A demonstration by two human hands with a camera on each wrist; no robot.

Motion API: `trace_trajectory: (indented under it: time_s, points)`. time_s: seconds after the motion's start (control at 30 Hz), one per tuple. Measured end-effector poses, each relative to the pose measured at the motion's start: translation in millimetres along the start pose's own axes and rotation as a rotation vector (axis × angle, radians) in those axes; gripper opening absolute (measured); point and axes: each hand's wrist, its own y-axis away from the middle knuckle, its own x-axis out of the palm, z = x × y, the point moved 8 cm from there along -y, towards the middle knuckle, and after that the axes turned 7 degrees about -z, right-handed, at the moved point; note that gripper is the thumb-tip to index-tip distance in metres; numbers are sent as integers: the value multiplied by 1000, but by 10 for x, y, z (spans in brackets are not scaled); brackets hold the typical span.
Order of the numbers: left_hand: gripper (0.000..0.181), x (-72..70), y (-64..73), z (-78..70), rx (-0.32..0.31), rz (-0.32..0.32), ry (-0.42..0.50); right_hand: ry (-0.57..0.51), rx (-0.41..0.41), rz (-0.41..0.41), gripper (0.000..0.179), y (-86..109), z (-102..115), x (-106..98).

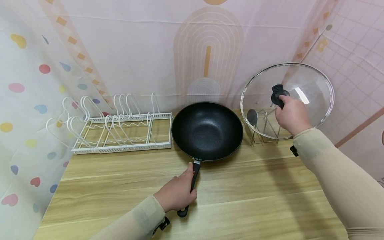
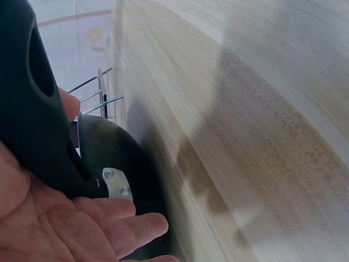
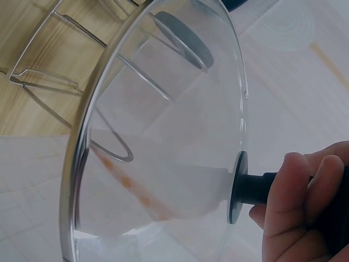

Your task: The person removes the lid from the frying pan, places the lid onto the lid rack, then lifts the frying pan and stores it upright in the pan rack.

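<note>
In the middle of the wooden table is a black wok (image 1: 207, 130) with its handle (image 1: 195, 176) toward the front. My left hand (image 1: 177, 191) lies along that handle, thumb across it. In the left wrist view the fingers (image 2: 136, 229) reach out nearly straight beneath the handle. At the right, my right hand (image 1: 292, 115) grips the black knob (image 1: 277, 91) of a clear glass lid (image 1: 318, 86) with a metal rim. The lid is tilted upright and overlaps a small wire stand (image 1: 265, 125), which shows through the glass.
A white wire dish rack (image 1: 126, 146) with several upright loops stands left of the wok. A grey round disc (image 1: 252, 117) sits on the wire stand. Patterned cloth (image 1: 135, 60) hangs behind and at both sides of the table.
</note>
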Motion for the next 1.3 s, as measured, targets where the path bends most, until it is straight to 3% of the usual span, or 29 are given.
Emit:
trace_trajectory:
  time_s: [0.37, 0.77, 1.3]
  points:
    - [89, -3, -3, 1, -13, 3, 0, 20, -15, -32, 58, -7, -20, -54]
    - [89, 6, -10, -8, -10, 10, 1, 32, 33, -17, 58, -9, -151, -81]
    - [89, -1, -14, -14, -9, 4, 5, 54, -5, -52, 55, 2, -122, -156]
